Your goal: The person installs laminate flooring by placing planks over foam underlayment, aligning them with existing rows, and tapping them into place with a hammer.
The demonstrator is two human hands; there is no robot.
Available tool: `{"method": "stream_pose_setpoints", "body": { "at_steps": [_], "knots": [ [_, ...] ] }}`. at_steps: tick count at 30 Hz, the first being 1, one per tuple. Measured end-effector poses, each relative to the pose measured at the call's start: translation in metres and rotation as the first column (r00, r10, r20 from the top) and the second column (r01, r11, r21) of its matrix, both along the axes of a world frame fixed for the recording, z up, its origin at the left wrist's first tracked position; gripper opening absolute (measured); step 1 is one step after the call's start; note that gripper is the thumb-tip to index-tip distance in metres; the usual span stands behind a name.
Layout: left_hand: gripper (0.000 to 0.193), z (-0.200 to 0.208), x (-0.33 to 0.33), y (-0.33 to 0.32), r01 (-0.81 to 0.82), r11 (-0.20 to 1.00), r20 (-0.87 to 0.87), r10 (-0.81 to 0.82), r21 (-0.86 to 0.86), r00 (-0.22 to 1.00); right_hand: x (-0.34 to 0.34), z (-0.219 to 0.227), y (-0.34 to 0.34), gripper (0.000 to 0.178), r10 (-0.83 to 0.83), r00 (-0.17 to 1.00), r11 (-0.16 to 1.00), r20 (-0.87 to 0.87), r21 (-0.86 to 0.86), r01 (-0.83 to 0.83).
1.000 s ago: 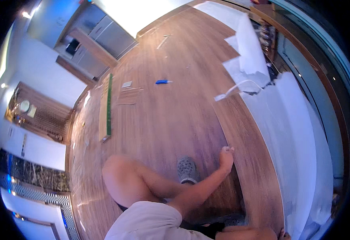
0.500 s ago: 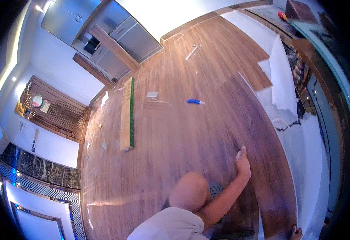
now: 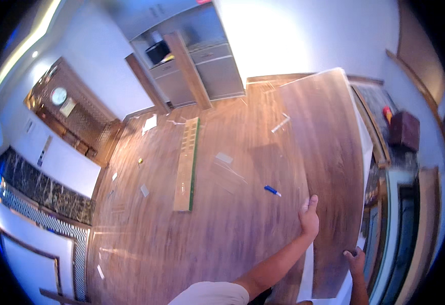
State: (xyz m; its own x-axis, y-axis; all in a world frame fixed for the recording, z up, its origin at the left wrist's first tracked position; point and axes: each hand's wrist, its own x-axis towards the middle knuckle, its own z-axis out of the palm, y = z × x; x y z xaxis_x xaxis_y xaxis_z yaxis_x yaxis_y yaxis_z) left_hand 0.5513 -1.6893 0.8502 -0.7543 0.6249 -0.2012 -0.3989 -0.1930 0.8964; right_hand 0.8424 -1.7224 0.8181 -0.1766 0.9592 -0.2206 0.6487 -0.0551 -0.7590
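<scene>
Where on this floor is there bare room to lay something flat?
The widest free patch is the near wood-look floor, between the long green-edged plank and the dark patterned wall base on the left. Mid-floor is cluttered: a blue pen and pale scraps. The right side is taken by the big brown plank gripped by the left hand and right hand.

A: What is the plank (image 3: 329,168) looking like, there between the left hand (image 3: 309,217) and right hand (image 3: 355,260)?
B: It's showing dark wood grain, smooth and faintly glossy, with a white underside.
A: And the floor (image 3: 182,244) left of the plank?
B: It's gleaming: warm, polished wood-look boards.
</scene>
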Motion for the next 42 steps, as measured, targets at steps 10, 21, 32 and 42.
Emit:
{"method": "stream_pose_setpoints", "body": {
  "at_steps": [10,21,32,42],
  "knots": [
    [0.035,0.180,-0.066,0.054,0.251,0.968,-0.348,-0.243,-0.023,0.906,-0.169,0.290,0.142,0.039,0.119,0.826,0.991,-0.551,0.120,-0.064],
    [0.043,0.230,-0.232,0.225,0.338,0.936,-0.611,-0.326,-0.099,0.722,-0.298,0.318,0.325,0.032,0.084,0.975,0.964,-0.205,0.263,-0.028],
    [0.015,0.340,-0.449,0.347,0.161,0.959,-0.483,-0.029,0.234,0.875,-0.543,0.267,0.516,0.022,0.308,0.910,0.900,-0.276,0.396,-0.185],
    [0.028,0.289,-0.657,0.483,0.248,0.933,-0.429,-0.118,0.260,0.896,-0.748,0.213,0.638,0.018,0.268,0.882,0.931,-0.388,0.341,-0.132]
  ]
}}
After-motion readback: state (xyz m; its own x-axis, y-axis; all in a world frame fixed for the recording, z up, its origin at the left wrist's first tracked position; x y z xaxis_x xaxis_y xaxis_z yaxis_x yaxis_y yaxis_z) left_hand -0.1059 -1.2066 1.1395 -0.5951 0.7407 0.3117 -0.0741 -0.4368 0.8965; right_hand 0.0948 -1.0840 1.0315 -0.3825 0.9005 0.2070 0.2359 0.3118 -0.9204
